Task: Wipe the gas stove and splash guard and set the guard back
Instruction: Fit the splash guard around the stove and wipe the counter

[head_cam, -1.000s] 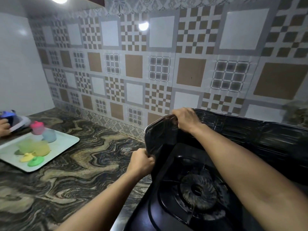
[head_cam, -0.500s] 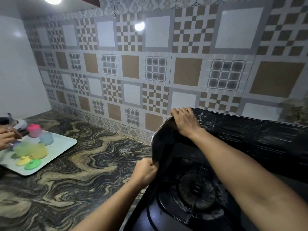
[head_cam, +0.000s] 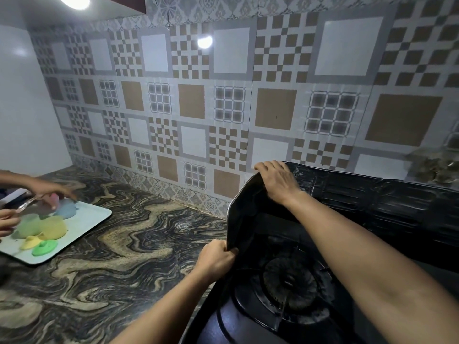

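Black folding splash guard (head_cam: pixel 372 202) standing along the tiled wall (head_cam: pixel 223 95) behind the gas stove (head_cam: pixel 285 281), back panel upright, left side panel angled forward beside the burner. Left hand (head_cam: pixel 217 259) curled round the lower front edge of that side panel, grip clamped on it; right hand (head_cam: pixel 278 180) draped over the top corner where side panel meets back panel, fingers hooked over the rim, grip likewise closed on the guard. No cloth, sponge or cleaner visible in either hand or near the stove. Burner ring and pan support in place, dark, with what looks like residue, though too dim to judge cleanliness. Stage judged as handling the guard, either lifting it away or seating it back round the stove; which of the two, not determinable. Wiping of stove and guard not confirmable as done. Marbled tabletop (head_cam: pixel 124 244) to the left carrying a pale tray (head_cam: pixel 94 217) of pastel cups (head_cam: pixel 53 227), with another person's hands over it.
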A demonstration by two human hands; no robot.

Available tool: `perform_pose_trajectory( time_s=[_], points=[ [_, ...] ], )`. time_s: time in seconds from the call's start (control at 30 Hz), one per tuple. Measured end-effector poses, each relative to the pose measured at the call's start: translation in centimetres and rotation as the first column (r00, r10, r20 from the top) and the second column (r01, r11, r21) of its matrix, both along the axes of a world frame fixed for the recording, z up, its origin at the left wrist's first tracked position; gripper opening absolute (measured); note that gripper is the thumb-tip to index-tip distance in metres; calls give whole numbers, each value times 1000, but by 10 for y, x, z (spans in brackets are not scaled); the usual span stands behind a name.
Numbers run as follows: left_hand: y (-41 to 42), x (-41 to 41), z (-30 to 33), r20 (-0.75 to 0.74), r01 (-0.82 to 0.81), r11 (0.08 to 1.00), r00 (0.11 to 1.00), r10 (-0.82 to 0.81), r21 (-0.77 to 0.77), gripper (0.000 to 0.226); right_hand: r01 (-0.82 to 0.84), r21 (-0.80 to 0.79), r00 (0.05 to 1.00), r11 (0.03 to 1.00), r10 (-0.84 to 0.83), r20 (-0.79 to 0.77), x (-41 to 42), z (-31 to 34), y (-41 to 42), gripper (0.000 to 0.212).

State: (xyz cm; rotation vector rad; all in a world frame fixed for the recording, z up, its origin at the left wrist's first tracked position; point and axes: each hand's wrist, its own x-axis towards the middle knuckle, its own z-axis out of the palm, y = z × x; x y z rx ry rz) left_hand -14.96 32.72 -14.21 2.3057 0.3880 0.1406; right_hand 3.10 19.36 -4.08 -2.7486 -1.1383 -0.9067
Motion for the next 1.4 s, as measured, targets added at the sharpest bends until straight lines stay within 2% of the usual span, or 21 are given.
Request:
perform_pose_trajectory(
  time_s=[0.1, 0.17, 0.33, 0.4, 0.57, 0.7, 1.0, 1.13, 1.4],
  points=[
    [-1, -2, 5, 8, -27, 999, 1000, 27, -27, 32, -9, 24, 1000, 1000, 9, -20, 0, 2, -4, 63],
    [-1, -3, 7, 9, -53, 998, 999, 53, -27, 37, 0, 44, 999, 999, 2, -39, -2, 5, -8, 65],
    [2, -10, 12, -10, -67, 992, 998, 66, -105, 32, 49, 100, 993, 994, -38, -110, -6, 9, -16, 64],
    [5, -11, 12, -16, -66, 991, 998, 65, -114, 40, 64, 106, 989, 992, -49, -142, -10, 11, -18, 63],
    [9, -16, 13, -30, -78, 995, 997, 76, -65, 36, 104, 109, 976, 989, -81, -204, -27, 18, -28, 58],
    [9, -22, 16, -43, -83, 995, 996, 81, -50, 25, 134, 132, 971, 982, -104, -213, -45, 30, -44, 55],
    [16, -29, 16, -41, -66, 996, 997, 63, -59, 22, 307, 131, 921, 943, -259, -291, -95, 44, -94, 55],
    [19, -31, 15, -26, -54, 998, 998, 53, -14, 43, 371, 100, 887, 923, -321, -331, -110, 46, -112, 56],
    [6, -36, 8, -2, 25, 999, 1000, -25, 21, 48, 465, 61, 822, 883, -406, -400, -119, 40, -112, 57]
  ],
)
